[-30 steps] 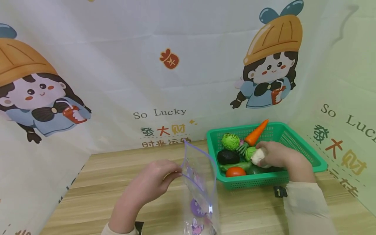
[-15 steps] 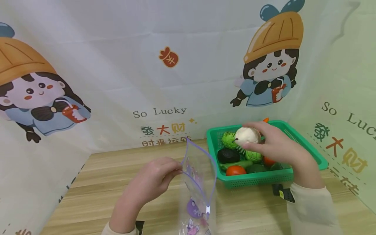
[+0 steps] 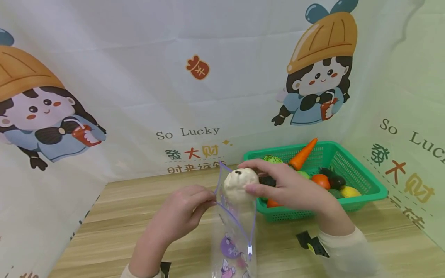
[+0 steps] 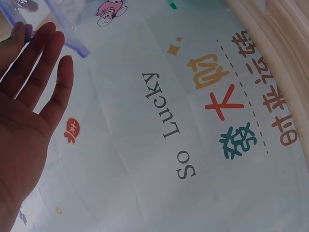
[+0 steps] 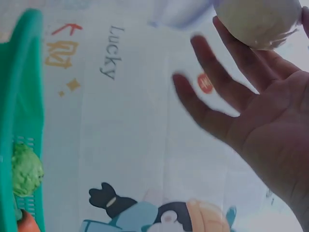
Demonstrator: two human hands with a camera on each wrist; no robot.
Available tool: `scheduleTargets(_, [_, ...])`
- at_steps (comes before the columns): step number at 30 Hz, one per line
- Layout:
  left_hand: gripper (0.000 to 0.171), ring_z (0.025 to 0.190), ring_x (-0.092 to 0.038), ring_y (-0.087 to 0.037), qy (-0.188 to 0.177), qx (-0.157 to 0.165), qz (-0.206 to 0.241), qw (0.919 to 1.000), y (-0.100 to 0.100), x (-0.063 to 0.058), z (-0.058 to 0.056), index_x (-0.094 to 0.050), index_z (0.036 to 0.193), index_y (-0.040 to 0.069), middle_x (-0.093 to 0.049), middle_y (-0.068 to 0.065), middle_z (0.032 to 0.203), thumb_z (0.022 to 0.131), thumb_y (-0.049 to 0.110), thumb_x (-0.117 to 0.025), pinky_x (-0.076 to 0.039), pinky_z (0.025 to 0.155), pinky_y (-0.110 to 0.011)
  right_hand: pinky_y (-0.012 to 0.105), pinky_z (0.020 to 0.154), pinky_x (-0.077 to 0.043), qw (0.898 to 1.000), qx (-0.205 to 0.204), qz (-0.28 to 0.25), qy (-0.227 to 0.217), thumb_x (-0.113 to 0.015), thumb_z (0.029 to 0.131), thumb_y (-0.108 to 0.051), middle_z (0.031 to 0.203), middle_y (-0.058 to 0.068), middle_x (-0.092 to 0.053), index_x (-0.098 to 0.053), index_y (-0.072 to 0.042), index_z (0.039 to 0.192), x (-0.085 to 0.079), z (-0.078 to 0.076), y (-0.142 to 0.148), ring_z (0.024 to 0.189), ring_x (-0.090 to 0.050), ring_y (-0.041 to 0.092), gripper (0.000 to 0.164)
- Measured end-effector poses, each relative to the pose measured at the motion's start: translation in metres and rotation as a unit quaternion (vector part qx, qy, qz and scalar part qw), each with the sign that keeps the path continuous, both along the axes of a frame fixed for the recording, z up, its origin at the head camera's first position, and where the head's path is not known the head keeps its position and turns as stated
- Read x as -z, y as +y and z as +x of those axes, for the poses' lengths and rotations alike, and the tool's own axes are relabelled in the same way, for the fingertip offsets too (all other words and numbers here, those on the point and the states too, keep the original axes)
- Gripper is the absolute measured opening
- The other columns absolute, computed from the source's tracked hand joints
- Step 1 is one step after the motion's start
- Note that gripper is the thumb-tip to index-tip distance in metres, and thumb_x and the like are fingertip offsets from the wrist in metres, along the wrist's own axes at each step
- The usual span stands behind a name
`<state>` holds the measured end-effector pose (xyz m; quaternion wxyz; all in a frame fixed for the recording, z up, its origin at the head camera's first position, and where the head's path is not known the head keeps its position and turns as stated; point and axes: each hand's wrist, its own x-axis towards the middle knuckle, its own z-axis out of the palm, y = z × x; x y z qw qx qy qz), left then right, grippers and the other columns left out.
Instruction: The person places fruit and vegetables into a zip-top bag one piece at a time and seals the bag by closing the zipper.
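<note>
A clear plastic slider zip bag (image 3: 227, 227) with a purple-edged mouth and printed cartoon figures stands in front of the person, its mouth spread apart. The left hand (image 3: 185, 210) pinches the left edge of that mouth between thumb and fingers. At the mouth, the right hand (image 3: 283, 183) holds a cream-white, lumpy round object with a short dark stem (image 3: 240, 185). Thumb and fingertips grip it from the right. In the right wrist view the white object (image 5: 258, 21) sits by the thumb and forefinger, while the other fingers (image 5: 205, 104) stretch away from it.
A green plastic basket (image 3: 368, 197) stands at the right, behind the right forearm. In it lie a carrot (image 3: 303, 154), a tomato (image 3: 321, 180), a lemon-like yellow piece (image 3: 350, 192) and several other vegetables. Printed cloth (image 3: 139, 96) hangs around the wooden table (image 3: 114, 231).
The right hand has lifted the white object out of the green basket and carried it left to the bag's mouth. The left hand has stayed on the bag's edge.
</note>
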<state>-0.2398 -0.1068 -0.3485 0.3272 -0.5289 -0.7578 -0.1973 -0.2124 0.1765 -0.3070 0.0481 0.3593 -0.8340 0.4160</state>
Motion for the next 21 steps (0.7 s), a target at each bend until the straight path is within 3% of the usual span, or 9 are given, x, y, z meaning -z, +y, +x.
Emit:
scheduleTargets(2, [0.011, 0.082, -0.063, -0.007, 0.004, 0.008, 0.01, 0.9999, -0.001, -0.001, 0.001, -0.071, 0.09, 0.011, -0.069, 0.005, 0.086, 0.081, 0.006, -0.074, -0.055, 0.071, -0.023, 0.032, 0.09, -0.049, 0.998, 0.022, 0.049, 0.036, -0.057, 0.094, -0.047, 0.118, -0.016, -0.057, -0.048, -0.036, 0.133, 0.003, -0.002, -0.007, 0.104, -0.054, 0.003, 0.042])
scheduleTargets(5, [0.012, 0.08, -0.063, -0.008, 0.006, 0.026, 0.026, 0.9993, -0.001, -0.004, 0.002, -0.071, 0.091, 0.009, -0.069, 0.004, 0.086, 0.079, 0.004, -0.075, -0.055, 0.07, -0.023, 0.032, 0.094, -0.046, 0.994, 0.044, 0.083, 0.051, -0.056, 0.091, -0.056, 0.12, -0.02, -0.054, -0.05, -0.037, 0.132, 0.007, -0.005, -0.013, 0.106, -0.049, 0.002, 0.046])
scheduleTargets(10, [0.012, 0.076, -0.061, -0.005, 0.004, 0.038, 0.039, 0.9985, 0.001, -0.007, 0.004, -0.071, 0.09, 0.011, -0.069, 0.005, 0.084, 0.08, 0.005, -0.074, -0.053, 0.065, -0.02, 0.03, 0.08, -0.052, 0.997, 0.024, 0.079, 0.011, -0.058, 0.091, -0.053, 0.106, -0.016, -0.059, -0.051, -0.031, 0.135, 0.012, -0.008, -0.013, 0.092, -0.056, 0.006, 0.05])
scheduleTargets(15, [0.01, 0.076, -0.061, -0.006, 0.005, 0.048, 0.046, 0.9978, 0.001, -0.008, 0.005, -0.071, 0.09, 0.01, -0.068, 0.005, 0.084, 0.082, 0.005, -0.073, -0.053, 0.065, -0.02, 0.028, 0.069, -0.051, 0.994, 0.019, 0.103, -0.007, -0.063, 0.086, -0.055, 0.095, -0.008, -0.06, -0.048, -0.02, 0.141, 0.016, -0.01, -0.011, 0.08, -0.055, 0.01, 0.066])
scheduleTargets(18, [0.01, 0.078, -0.062, -0.007, 0.006, 0.054, 0.055, 0.997, 0.0, -0.008, 0.005, -0.07, 0.091, 0.009, -0.069, 0.003, 0.086, 0.082, 0.005, -0.072, -0.054, 0.067, -0.021, 0.027, 0.066, -0.052, 0.993, 0.023, 0.117, 0.0, -0.067, 0.087, -0.047, 0.094, -0.008, -0.062, -0.047, -0.015, 0.142, 0.015, -0.01, -0.011, 0.076, -0.057, 0.007, 0.066])
scheduleTargets(21, [0.008, 0.08, -0.063, -0.008, 0.007, 0.058, 0.065, 0.9962, -0.002, -0.009, 0.006, -0.07, 0.091, 0.008, -0.069, 0.002, 0.087, 0.084, 0.005, -0.071, -0.055, 0.068, -0.023, 0.025, 0.062, -0.052, 0.992, 0.021, 0.12, 0.023, -0.066, 0.091, -0.025, 0.097, -0.007, -0.064, -0.048, -0.011, 0.141, 0.014, -0.01, -0.01, 0.069, -0.055, 0.005, 0.055])
